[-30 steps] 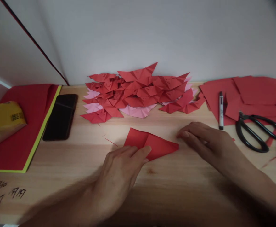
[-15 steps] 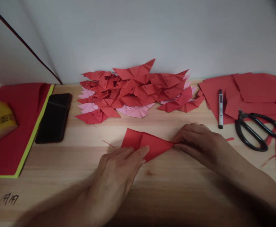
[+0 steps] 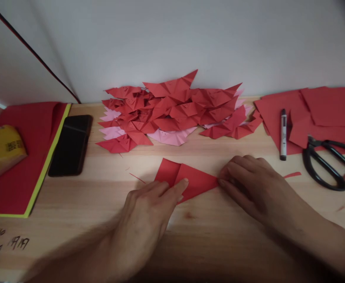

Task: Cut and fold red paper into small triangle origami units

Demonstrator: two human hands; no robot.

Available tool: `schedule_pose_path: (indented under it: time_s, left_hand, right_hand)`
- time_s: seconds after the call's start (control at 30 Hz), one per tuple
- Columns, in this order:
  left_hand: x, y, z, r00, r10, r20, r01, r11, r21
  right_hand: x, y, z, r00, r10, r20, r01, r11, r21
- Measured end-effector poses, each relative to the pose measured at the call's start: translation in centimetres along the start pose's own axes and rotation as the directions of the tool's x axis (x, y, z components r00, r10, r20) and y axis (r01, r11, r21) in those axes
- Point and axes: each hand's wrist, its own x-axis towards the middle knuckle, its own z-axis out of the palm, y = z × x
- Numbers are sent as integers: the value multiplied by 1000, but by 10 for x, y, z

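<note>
Our left hand (image 3: 148, 214) presses folded red paper piece (image 3: 194, 180) flat; right hand (image 3: 249, 186) pinches its pointed tip, fingers narrow.

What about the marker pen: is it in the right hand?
No, the marker pen lies on the red paper sheets, while the right hand is at the tip of the folded red paper.

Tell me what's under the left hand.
Under the left hand is folded red paper, its right part in view. Whatever lies directly beneath the fingers is covered; any folds there cannot be seen.
</note>
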Motion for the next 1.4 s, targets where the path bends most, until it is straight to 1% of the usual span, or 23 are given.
schedule_pose_path:
  time_s: [0.17,0.3,0.53,0.77,1.03,1.13,1.2,1.27,1.33,1.37,1.4]
  left_hand:
    - [-3,-2,3,1000,15,22,-16,999,45]
    - [-5,-1,5,998,26,56,-34,991,129]
    - [-3,6,0,992,64,109,-87,971,224]
    - [0,11,-3,987,58,150,-98,956,275]
    - [0,11,0,988,107,113,-136,945,298]
    - [-1,11,0,987,108,115,-140,938,316]
    - [-1,11,0,988,108,112,-139,935,326]
    - [-1,10,0,988,112,107,-141,934,329]
    - [0,10,0,988,110,112,-141,933,331]
    - [0,10,0,987,105,122,-140,933,332]
    - [1,10,0,987,101,128,-139,933,332]
  right_hand:
    - [-1,0,1,1000,8,-4,-8,1000,-19]
    - [0,0,2,1000,13,2,-13,1000,-27]
    - [-1,1,4,1000,25,7,-25,999,-27]
    - [-2,0,2,1000,18,0,-18,1000,-18]
    - [-2,0,0,1000,30,-5,-30,999,19]
    - [-3,5,-5,999,35,-9,-34,996,86]
    - [-6,5,-10,998,53,-42,-48,991,124]
    - [-10,2,-14,992,67,-107,-54,992,114]
    - [-15,-7,-16,988,40,-152,-28,996,82]
    - [-18,-12,-15,989,16,-147,-5,997,73]
    - [-21,-19,-14,991,-37,-126,46,996,71]
